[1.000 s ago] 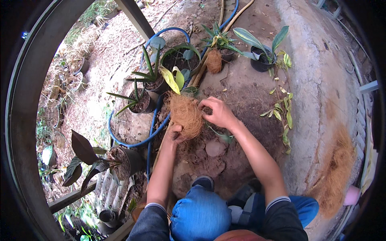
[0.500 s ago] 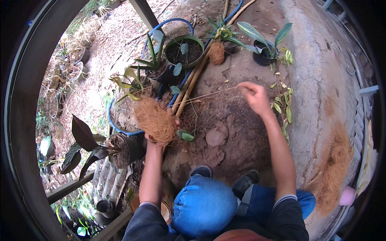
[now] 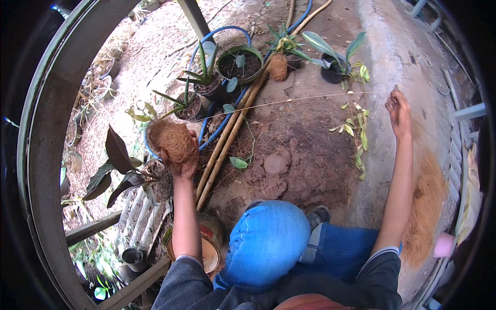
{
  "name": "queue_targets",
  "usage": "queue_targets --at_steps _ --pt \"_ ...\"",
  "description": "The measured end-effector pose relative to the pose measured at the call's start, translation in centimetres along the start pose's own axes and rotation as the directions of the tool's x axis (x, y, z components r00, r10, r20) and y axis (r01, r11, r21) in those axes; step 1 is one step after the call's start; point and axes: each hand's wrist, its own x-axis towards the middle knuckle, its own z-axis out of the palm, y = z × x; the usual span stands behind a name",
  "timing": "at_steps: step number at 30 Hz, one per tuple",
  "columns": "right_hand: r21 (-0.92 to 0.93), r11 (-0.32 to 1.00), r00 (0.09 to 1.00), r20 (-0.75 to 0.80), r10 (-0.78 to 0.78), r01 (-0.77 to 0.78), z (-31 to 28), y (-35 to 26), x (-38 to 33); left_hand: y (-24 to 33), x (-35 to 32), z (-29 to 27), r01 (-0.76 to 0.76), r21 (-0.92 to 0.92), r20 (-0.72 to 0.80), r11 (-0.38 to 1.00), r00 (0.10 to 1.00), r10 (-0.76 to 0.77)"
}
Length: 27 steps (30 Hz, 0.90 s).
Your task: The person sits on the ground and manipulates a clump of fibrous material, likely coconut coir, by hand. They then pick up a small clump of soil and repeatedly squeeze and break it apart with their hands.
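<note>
My left hand (image 3: 187, 166) is wrapped round a shaggy ball of brown coconut fibre (image 3: 171, 139), held up at the left over the potted plants. A thin, pale string (image 3: 289, 99) runs from this ball, taut and nearly straight, across to the right. My right hand (image 3: 400, 113) grips its far end between closed fingers, raised above the concrete strip. Yellowish-green leaves (image 3: 142, 112) show just behind the ball; whether they grow from it I cannot tell.
Two bamboo poles (image 3: 227, 139) and a blue hose (image 3: 219, 133) cross the dirt. Beyond stand a green pot (image 3: 223, 66), a smaller fibre ball (image 3: 278, 67) and a black pot (image 3: 333, 75). Loose coconut fibre (image 3: 426, 206) lies right, near a pink container (image 3: 443, 245). A bucket (image 3: 217, 235) stands by my left arm.
My right hand has moved far to the right, drawing out a longer length of string. My left hand has shifted left with the fibre ball.
</note>
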Motion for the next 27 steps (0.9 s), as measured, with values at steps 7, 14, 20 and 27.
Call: queue_targets --at_steps 7,14,20,27 --pt "0.573 0.724 0.895 0.423 0.139 -0.383 -11.0 -7.5 -1.2 2.4 -1.2 -0.4 -0.018 0.282 -0.27 0.959 0.958 0.097" --pt "0.593 0.777 0.917 -0.396 0.053 0.212 -20.8 -11.2 -3.8 0.3 -0.3 1.9 0.192 0.457 -0.283 0.869 0.957 -0.063" --pt "-0.734 0.552 0.58 -0.666 -0.469 -0.396 -32.0 -16.4 -5.9 -2.5 0.9 6.9 0.262 0.501 -0.311 0.825 0.944 -0.111" --pt "-0.426 0.905 -0.717 -0.635 -0.288 0.014 -47.6 -28.1 -14.6 -2.2 4.4 10.7 0.283 0.571 -0.221 0.771 0.957 -0.187"
